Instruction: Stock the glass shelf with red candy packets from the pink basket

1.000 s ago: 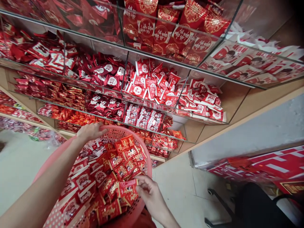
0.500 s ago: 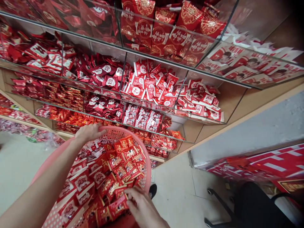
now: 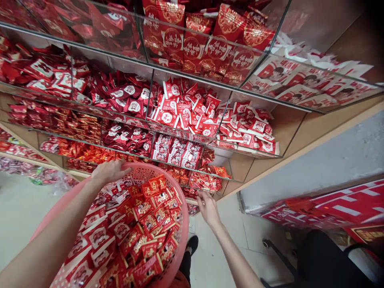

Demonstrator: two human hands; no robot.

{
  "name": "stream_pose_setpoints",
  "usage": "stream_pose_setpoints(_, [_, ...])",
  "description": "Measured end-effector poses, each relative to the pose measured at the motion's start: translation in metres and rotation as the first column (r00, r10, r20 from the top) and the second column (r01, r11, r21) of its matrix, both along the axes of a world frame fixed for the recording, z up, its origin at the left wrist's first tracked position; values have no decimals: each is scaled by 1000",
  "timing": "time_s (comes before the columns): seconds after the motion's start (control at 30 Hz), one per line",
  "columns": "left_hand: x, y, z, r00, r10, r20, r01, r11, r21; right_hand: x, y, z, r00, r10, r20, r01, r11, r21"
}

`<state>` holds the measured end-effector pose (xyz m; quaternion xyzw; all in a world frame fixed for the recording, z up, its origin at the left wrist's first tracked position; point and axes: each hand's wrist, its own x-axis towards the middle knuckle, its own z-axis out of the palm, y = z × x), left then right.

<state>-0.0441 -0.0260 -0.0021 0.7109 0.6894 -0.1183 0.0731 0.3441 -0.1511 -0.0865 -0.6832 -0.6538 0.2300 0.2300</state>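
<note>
My left hand (image 3: 109, 172) is closed over the far rim of a pink plastic basket (image 3: 185, 224). Inside it lie many small red and gold packets (image 3: 150, 216), with red and white packets (image 3: 99, 236) on the left side. To the right of the basket, my right hand (image 3: 208, 208) reaches toward the bottom shelf at its right end. Its fingers are apart and nothing shows in them. Nearest to it are small red packets (image 3: 190, 193) on that low shelf, partly hidden by the basket and the hand.
Wooden shelves with glass fronts (image 3: 168, 138) hold red packets in several compartments. A grey wall (image 3: 324, 148) stands at the right, with red and white printed sheets (image 3: 345, 208) below it. A black wheeled chair (image 3: 318, 260) is at the lower right. My shoe (image 3: 193, 243) is beside the basket.
My right hand has left the packets in the basket and moved up and right to the low shelf. My left hand stays on the rim; the view has shifted slightly.
</note>
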Motion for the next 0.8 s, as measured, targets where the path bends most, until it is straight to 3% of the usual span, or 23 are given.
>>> stream_pose_setpoints(0.17, [-2, -2, 0, 1000, 21, -22, -21, 1000, 18, 43, 56, -63, 990, 19, 143, 2, 989, -145])
stream_pose_setpoints(0.3, [-6, -6, 1, 999, 49, -9, -49, 999, 1, 44, 79, -91, 971, 88, 223, -25, 963, -269])
stream_pose_setpoints(0.6, [-14, -20, 9, 992, 117, -40, -118, 993, -4, 32, 99, -110, 943, 121, 311, 35, 890, -454])
stream_pose_setpoints(0.8, [-17, -23, 6, 992, 125, -22, -125, 992, -1, 34, 100, -114, 944, 120, 309, 41, 883, -468])
